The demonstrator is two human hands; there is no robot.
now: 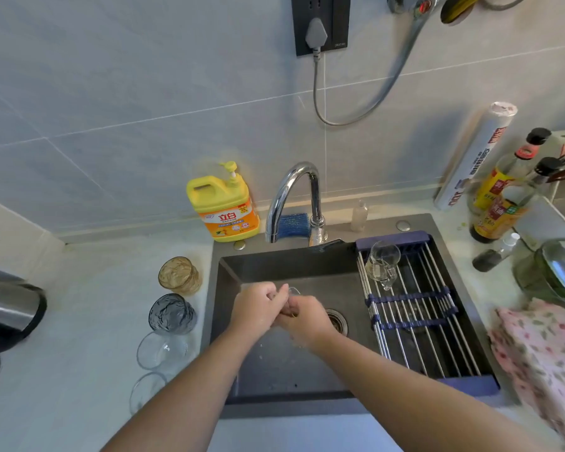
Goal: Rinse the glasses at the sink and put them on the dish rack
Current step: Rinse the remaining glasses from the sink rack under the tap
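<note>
Over the dark sink (229, 321) my left hand (256, 305) and my right hand (302, 316) meet around a small clear glass (293, 291); only its rim shows above the fingers. Both hands curl round it. A clear stemmed glass (381, 262) lies tilted on the roll-up dish rack (415, 314) across the sink's right half. Left of the sink stand an amber glass (179, 275), a grey glass (172, 314) and two clear glasses (162, 350), the nearer clear glass (146, 391) close to the counter edge. The chrome tap (294, 197) arches above.
A yellow dish soap jug (224, 207) and a blue sponge (292, 225) sit behind the sink. Sauce bottles (499, 197), a foil roll (477, 154), glass plates (558, 275) and a floral cloth (545, 353) crowd the right counter. A steel kettle (7, 311) stands far left.
</note>
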